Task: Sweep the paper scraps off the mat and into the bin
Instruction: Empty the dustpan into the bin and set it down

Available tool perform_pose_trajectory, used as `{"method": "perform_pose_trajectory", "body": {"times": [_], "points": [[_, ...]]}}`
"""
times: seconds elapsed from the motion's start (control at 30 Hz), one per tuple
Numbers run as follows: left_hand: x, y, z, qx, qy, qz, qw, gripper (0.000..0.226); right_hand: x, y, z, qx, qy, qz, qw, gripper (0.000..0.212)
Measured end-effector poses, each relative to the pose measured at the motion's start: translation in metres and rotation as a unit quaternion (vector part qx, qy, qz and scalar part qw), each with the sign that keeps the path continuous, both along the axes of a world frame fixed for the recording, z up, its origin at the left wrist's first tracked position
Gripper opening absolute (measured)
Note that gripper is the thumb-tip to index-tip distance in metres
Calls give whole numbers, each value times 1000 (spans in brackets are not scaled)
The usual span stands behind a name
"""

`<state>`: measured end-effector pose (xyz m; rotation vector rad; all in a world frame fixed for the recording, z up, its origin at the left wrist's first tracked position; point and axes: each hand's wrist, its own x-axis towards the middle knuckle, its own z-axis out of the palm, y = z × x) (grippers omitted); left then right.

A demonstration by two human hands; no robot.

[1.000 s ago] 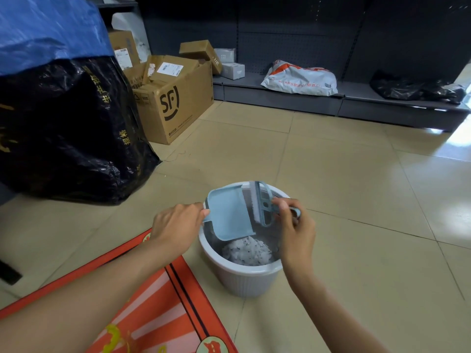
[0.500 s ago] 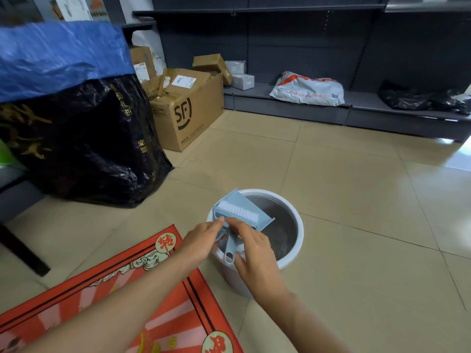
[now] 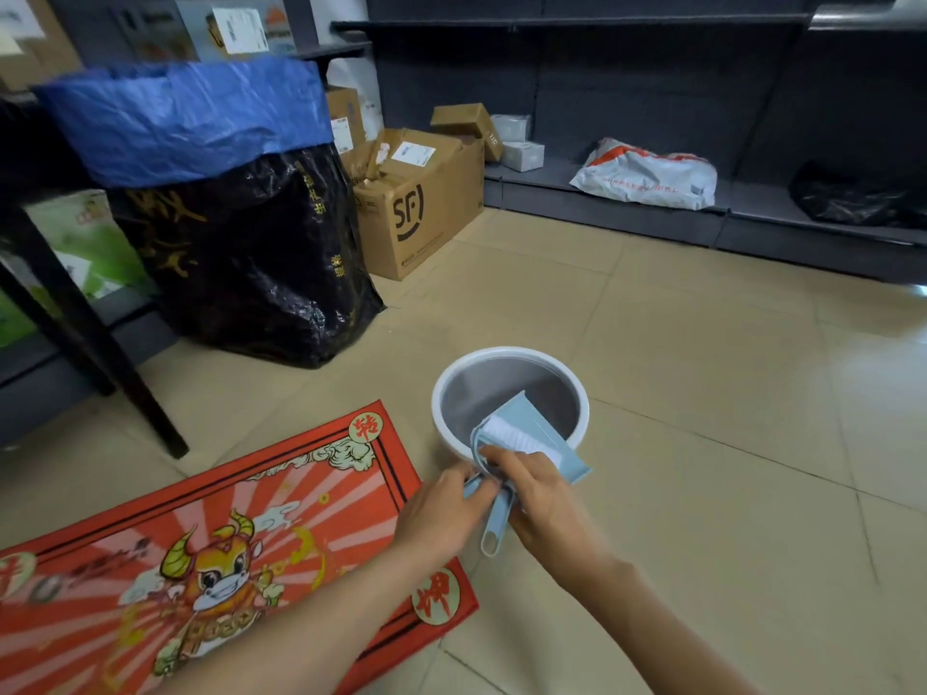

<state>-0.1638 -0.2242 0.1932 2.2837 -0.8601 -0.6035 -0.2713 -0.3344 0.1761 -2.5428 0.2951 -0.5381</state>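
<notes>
fingers of both my hands curl round the pale blue dustpan (image 3: 539, 433) and the brush (image 3: 521, 440) nested in it. left hand (image 3: 441, 514) pinches the pan's handle end from the mat side; right hand (image 3: 539, 499) grips over the top where brush meets handle. white bristles show just beyond my right fingertips. brush handle loop hangs down between my two palms. pan's far edge tilts over the near rim of the white bin (image 3: 506, 354), just past my fingers; cannot see inside the bin's bottom. red mat (image 3: 200, 544) lies under my left forearm, its corner near the bin. further out: black sack with blue liner (image 3: 241, 203), cardboard box (image 3: 416, 213), low grey shelf (image 3: 652, 213).
</notes>
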Motion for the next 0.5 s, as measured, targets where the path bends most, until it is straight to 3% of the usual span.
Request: {"method": "perform_pose_trajectory", "body": {"times": [0.2,0.4,0.5], "points": [[-42,4,-8,41,-27,-50,998,33,-47,6,-11,-11,41,-16,999,54],[-66,-3,-39,72,-1,-94,993,38,-77,7,-42,-21,57,-42,997,53],[-74,-3,-61,103,19,-106,989,53,-87,12,-63,1,72,-39,997,56]]}}
